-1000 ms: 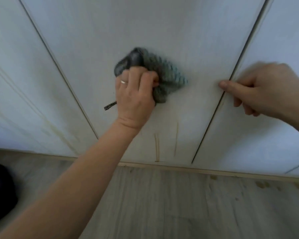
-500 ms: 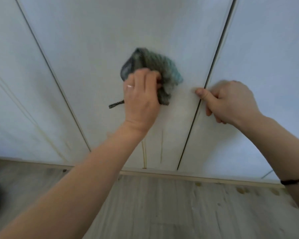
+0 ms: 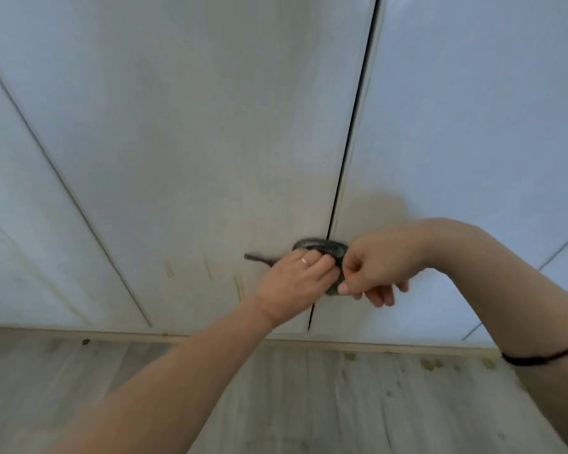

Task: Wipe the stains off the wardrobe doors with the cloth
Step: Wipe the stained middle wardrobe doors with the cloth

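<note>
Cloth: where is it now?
Head view, lower centre: the cloth sits under the left hand, across the gap between two wardrobe doors, with the right hand beside it.

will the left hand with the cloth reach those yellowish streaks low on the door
Probably yes: the left hand grips the cloth just right of the streaks on the same door, with only bare panel between.

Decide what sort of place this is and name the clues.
Probably a home room, perhaps a bedroom: tall pale wardrobe doors, wood-look floor below, a left hand holding a cloth.
</note>
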Demonstrator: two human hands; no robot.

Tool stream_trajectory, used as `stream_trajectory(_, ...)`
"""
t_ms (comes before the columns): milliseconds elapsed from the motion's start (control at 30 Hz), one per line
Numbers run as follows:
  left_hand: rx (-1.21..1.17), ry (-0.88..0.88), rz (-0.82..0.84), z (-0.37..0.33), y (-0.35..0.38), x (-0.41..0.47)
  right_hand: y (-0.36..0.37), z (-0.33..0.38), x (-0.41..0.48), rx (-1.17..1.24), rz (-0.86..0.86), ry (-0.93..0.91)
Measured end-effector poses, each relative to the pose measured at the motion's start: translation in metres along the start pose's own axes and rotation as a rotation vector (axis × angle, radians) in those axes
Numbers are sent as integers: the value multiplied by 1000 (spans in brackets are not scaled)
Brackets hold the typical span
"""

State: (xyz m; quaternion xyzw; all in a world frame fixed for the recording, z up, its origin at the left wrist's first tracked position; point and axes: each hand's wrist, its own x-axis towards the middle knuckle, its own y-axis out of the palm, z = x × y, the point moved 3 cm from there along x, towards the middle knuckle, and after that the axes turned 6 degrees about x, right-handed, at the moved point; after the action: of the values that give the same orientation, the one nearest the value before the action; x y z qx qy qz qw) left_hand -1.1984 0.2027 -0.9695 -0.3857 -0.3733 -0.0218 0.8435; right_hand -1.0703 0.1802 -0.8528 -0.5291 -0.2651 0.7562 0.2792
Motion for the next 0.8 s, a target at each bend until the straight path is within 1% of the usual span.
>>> stream_trajectory(33,2,42,79,-2,7,-9,2,0,4,-1,11,6)
stream_trajectory(67,-10,52,96,4,6,-7,3,-1,7,11,-5,-13)
stream_trajectory(100,-20,41,46,14,-2,1,2,1,9,25,-46,-54)
stream_trajectory(133,-40,3,-42,26,-16,15,-2,2,10,41,-106,-112)
stream_trajectory(167,-15,-75,-158,41,-34,31,-5,4,10,58,-171,-166)
stream_trajectory(233,55,-320,-397,73,-72,66,-13,7,9,95,-302,-224)
stream_trajectory(267,92,-416,-487,84,-87,80,-15,10,9,96,-336,-226)
stream_trajectory(300,106,-464,-555,89,-94,92,-16,12,10,79,-338,-208)
stream_trajectory(333,110,-461,-584,86,-96,100,-13,16,10,36,-297,-175)
stream_trajectory(367,110,-417,-568,79,-90,104,-8,19,11,-17,-222,-130)
stream_trajectory(400,106,-338,-515,66,-79,105,0,21,11,-67,-122,-76)
stream_trajectory(433,100,-240,-408,48,-61,101,10,22,12,-103,-8,-17)
stream_trajectory(467,128,-128,-237,28,-26,90,20,22,11,-117,106,33)
stream_trajectory(500,131,-59,-53,10,5,73,28,21,10,-113,198,69)
stream_trajectory(533,90,-76,172,-4,35,53,33,20,8,-93,250,83)
stream_trajectory(567,28,-133,355,-14,47,38,34,18,5,-61,254,83)
stream_trajectory(600,-69,-116,530,-22,52,30,31,17,1,-38,223,72)
stream_trajectory(633,-144,-88,581,-27,50,29,24,16,-4,-38,178,60)
stream_trajectory(667,-142,11,561,-26,39,38,18,14,-8,-54,140,52)
stream_trajectory(700,-79,65,494,-19,22,51,12,12,-12,-76,112,44)
stream_trajectory(733,-79,19,347,-9,0,66,7,10,-16,-88,82,21)
stream_trajectory(767,-93,-53,137,8,-33,84,0,10,-20,-75,37,-31)
stream_trajectory(800,20,-65,2,26,-46,97,-7,12,-23,-30,-39,-115)
